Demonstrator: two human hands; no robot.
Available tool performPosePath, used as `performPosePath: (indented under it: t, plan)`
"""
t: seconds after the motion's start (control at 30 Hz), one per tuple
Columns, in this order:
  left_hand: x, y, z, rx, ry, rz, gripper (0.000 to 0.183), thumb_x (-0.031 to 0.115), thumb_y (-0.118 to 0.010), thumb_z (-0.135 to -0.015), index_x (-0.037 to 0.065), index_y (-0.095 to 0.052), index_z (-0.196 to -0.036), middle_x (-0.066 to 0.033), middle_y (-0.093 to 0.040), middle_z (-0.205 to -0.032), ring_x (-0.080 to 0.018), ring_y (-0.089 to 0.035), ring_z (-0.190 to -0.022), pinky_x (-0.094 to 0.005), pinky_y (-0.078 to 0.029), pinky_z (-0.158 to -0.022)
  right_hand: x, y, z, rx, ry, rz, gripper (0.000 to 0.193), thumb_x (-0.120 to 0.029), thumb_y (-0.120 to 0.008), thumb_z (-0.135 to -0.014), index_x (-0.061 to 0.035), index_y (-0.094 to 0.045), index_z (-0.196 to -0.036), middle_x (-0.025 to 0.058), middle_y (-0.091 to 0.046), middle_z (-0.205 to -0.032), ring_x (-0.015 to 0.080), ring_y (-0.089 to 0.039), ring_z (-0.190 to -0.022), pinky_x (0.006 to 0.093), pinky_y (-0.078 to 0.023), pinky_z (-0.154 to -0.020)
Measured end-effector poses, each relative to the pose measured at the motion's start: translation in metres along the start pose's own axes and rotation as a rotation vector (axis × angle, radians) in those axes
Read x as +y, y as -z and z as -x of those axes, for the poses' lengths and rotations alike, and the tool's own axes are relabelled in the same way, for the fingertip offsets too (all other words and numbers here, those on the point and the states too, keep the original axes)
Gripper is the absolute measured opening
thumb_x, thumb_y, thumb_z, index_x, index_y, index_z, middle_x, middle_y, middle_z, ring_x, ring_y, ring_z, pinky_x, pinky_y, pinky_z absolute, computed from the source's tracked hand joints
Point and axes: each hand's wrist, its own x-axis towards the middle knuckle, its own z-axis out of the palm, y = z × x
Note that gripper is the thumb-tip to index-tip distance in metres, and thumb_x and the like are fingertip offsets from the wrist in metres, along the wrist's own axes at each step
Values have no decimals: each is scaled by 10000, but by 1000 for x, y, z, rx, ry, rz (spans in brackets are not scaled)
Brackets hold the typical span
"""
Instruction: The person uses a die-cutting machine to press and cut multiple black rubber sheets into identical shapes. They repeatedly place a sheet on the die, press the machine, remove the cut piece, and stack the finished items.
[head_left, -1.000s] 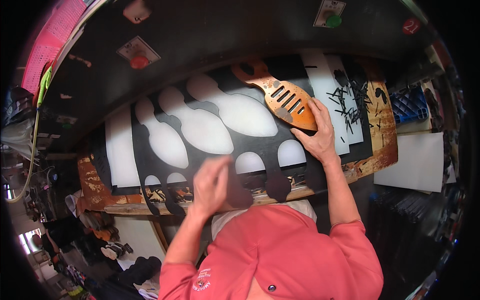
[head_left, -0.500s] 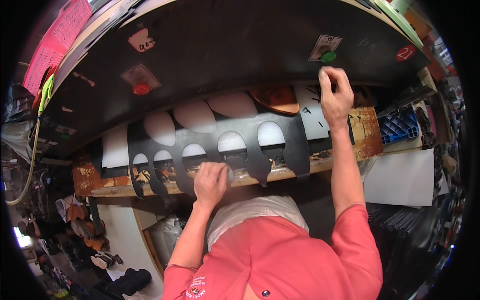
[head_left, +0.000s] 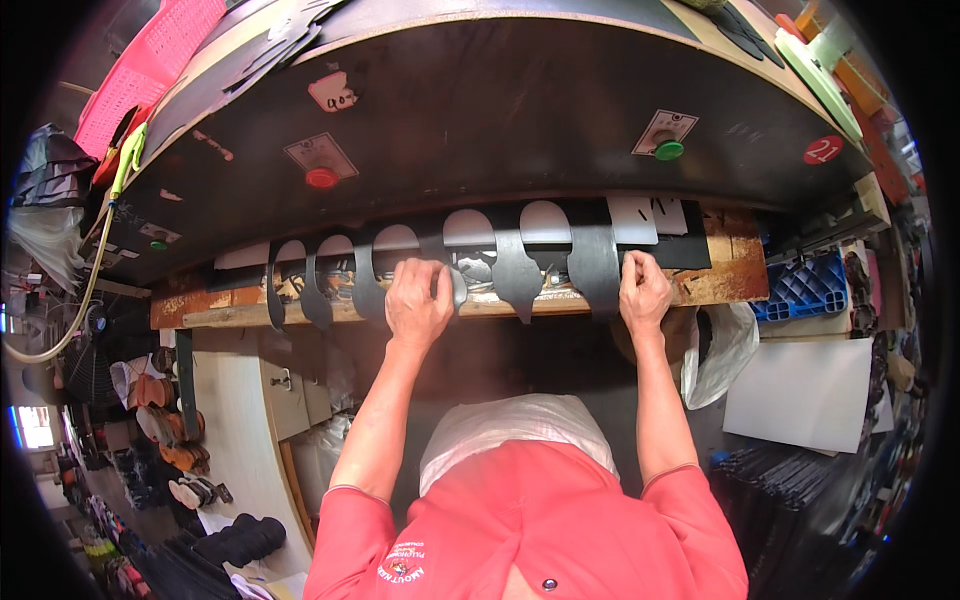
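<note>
A black sheet [head_left: 592, 262] with rows of rounded cut-outs lies on the worktable and hangs over its front edge in tongue-shaped strips. My left hand [head_left: 418, 300] is closed with curled fingers on a strip of the sheet, left of centre. A small grey rounded piece [head_left: 459, 291] shows beside its fingers. At the sheet's right edge, my right hand [head_left: 645, 292] has its fingertips pinched together on the material. White sheeting [head_left: 468, 228] shows through the cut-outs. The far part of the sheet is hidden under the black machine beam [head_left: 480, 120].
The beam carries a red button [head_left: 321, 178] and a green button [head_left: 668, 150]. The wooden table edge [head_left: 450, 306] runs across in front of me. A blue plastic crate [head_left: 800, 290] and a large white sheet [head_left: 800, 395] stand at right. A pink basket [head_left: 150, 70] rests at upper left.
My right hand has come down from near the green button to the sheet's right edge. My left hand stays on the strip. The far cut-outs and an orange-brown curved piece are now hidden by the beam.
</note>
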Motion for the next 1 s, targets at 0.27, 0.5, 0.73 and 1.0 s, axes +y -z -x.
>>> performPosePath:
  t: [0.27,0.5,0.73,1.0]
  plan:
    - [0,-4,6,47,81,-72,118,36,-760,-868,60,-654,-912,-99,-646,-857,-322,-637,-804,-433,-524,-725,5,-3,-3,-51,-31,-2,105,-185,-716,-994,-84,-742,-1007,110,-765,-869,313,-732,-768,436,-556,-689]
    - [-3,3,13,-15,140,1,167,73,-781,-878,42,-622,-921,-136,-618,-899,-361,-637,-866,-470,-516,-782,6,1,4,-115,-67,-68,119,-170,-706,-1009,-60,-746,-1030,118,-749,-831,270,-722,-747,397,-559,-691]
    - [-4,6,13,-91,201,56,181,88,-791,-886,30,-632,-950,-150,-611,-915,-383,-625,-862,-483,-507,-775,-1,14,-4,-232,-287,-129,194,-208,-719,-1028,-21,-755,-1063,75,-750,-814,140,-684,-739,316,-549,-729]
    - [-1,26,-26,-318,194,58,156,51,-803,-867,38,-650,-838,-119,-602,-794,-350,-614,-786,-455,-488,-731,-44,-9,-93,-344,-95,-38,454,-189,-828,-915,39,-685,-1282,188,-692,-1225,259,-664,-1082,364,-530,-960]
